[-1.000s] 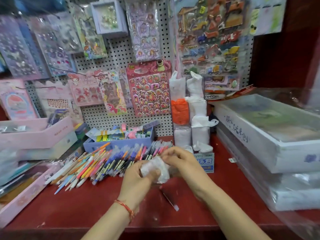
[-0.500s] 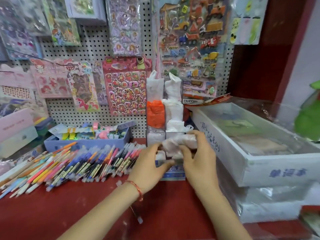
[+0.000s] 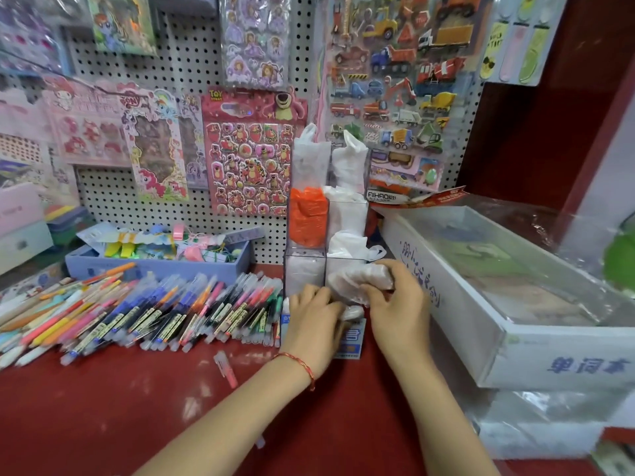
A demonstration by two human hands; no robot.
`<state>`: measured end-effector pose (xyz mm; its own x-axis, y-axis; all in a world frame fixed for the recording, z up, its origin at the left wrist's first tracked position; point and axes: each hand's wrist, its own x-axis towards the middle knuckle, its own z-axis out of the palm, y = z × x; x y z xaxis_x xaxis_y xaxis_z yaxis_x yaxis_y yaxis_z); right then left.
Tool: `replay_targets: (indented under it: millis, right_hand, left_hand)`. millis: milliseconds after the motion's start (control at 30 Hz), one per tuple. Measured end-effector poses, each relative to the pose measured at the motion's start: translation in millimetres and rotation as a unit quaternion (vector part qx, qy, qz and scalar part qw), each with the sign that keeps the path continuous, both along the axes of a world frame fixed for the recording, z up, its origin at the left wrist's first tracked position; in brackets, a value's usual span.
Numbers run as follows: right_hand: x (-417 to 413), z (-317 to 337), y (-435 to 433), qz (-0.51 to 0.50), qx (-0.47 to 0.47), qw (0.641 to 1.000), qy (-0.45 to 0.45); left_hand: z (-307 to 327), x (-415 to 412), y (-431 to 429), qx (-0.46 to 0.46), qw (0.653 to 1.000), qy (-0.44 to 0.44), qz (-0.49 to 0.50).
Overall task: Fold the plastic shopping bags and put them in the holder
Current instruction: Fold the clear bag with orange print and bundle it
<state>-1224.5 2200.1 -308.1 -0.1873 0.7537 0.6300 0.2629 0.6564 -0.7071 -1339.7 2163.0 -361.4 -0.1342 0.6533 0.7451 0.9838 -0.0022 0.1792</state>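
My right hand curls its fingers round the folded see-through white plastic bag. It holds the bag at the front pocket of the clear plastic box holder, on the 3 o'clock side. I think the bag goes there because that pocket has room. The squashed orange plastic bag and other white bags fill the pockets behind, at 12 o'clock. My left hand rests low on the holder's front, likely to stop it sliding on the red counter. I cannot tell if it holds anything.
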Motion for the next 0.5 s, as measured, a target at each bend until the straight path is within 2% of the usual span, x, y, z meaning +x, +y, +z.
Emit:
replay_targets:
  millis: [100,167,267,433,500]
  right_hand:
    - [-4.1,-2.1,2.9,-0.005,0.050,0.996,-0.073]
    - [-5.7,3.2,2.3,-0.003,0.078,0.984,-0.157]
    - [-10.9,15.0,-0.2,0.004,0.092,0.953,-0.287]
    - [-23.9,26.6,-3.9,-0.015,0.085,0.904,-0.418]
    - [-33.6,29.6,-2.6,-0.043,0.112,0.872,-0.474]
  left_hand:
    - [-0.3,0.0,-8.7,0.012,1.000,0.004,-0.012]
    - [1.7,-0.3,-11.3,0.005,1.000,-0.006,-0.015]
    - [0.7,-2.3,-10.1,0.013,0.999,-0.032,0.002]
    - [1.5,-1.7,-11.0,0.032,0.995,-0.093,0.027]
    - [5.9,-3.1,-12.2,0.043,0.996,-0.076,0.020]
